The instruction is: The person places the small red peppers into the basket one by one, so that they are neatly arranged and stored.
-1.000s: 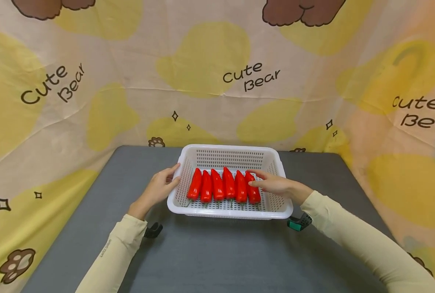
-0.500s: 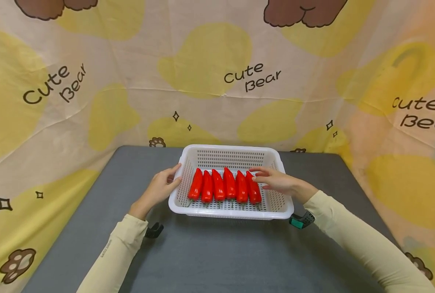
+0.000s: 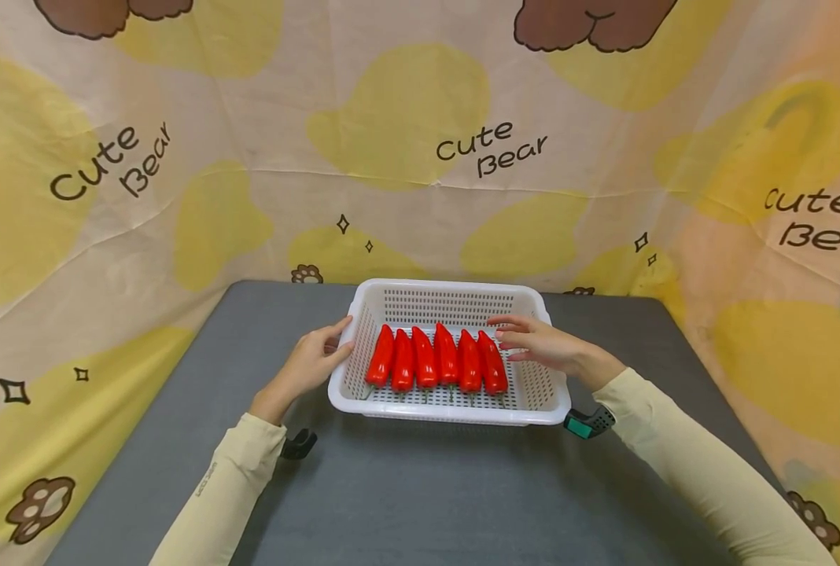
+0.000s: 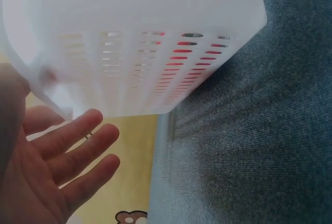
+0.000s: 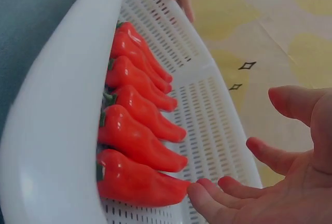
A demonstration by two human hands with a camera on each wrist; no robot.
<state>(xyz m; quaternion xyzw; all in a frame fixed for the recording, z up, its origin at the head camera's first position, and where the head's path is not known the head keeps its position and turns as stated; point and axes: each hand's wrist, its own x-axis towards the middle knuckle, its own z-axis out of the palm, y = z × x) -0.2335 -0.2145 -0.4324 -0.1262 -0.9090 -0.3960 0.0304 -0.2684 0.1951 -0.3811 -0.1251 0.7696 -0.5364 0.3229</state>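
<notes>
Several red peppers lie side by side in a row inside a white plastic basket, their green stems toward the near side. My left hand holds the basket's left rim, the thumb over the edge; in the left wrist view its other fingers stretch out beside the slotted wall. My right hand hovers over the basket's right part with fingers spread and nothing in them. Its fingertips are close to the tip of the rightmost pepper in the right wrist view.
The basket stands near the back of a dark grey table. A cloth printed with yellow patches and "Cute Bear" hangs behind and on both sides. Black straps with camera mounts sit at the wrists.
My right hand has drawn off the rightmost pepper, moving right with its fingers opening. The left hand stays on the rim, and the peppers keep their row.
</notes>
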